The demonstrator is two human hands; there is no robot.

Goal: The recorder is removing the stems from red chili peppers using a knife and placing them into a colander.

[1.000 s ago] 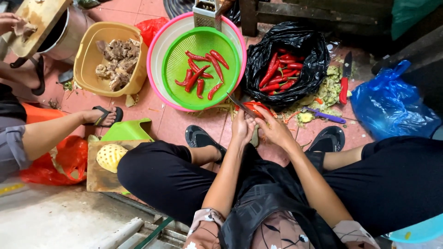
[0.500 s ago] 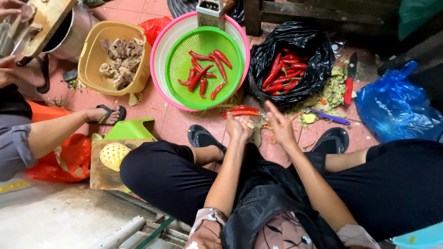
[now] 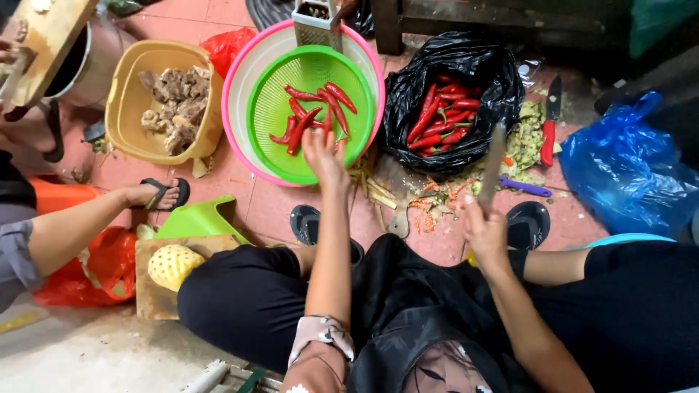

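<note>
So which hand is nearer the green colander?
Left. The left hand reaches over the green colander, at the red chilies. The right hand is off to its right, holding a knife above the floor scraps.

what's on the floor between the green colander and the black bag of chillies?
Head view: between the green colander and black bag lie the pink basin's rim, pale stalk trimmings and bare tile.

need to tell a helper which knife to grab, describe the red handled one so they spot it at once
Start at the black bag of red chillies, then look just right of it to the green scraps on the floor. The red-handled knife lies there pointing away; the other knife nearby has a purple handle.
</note>
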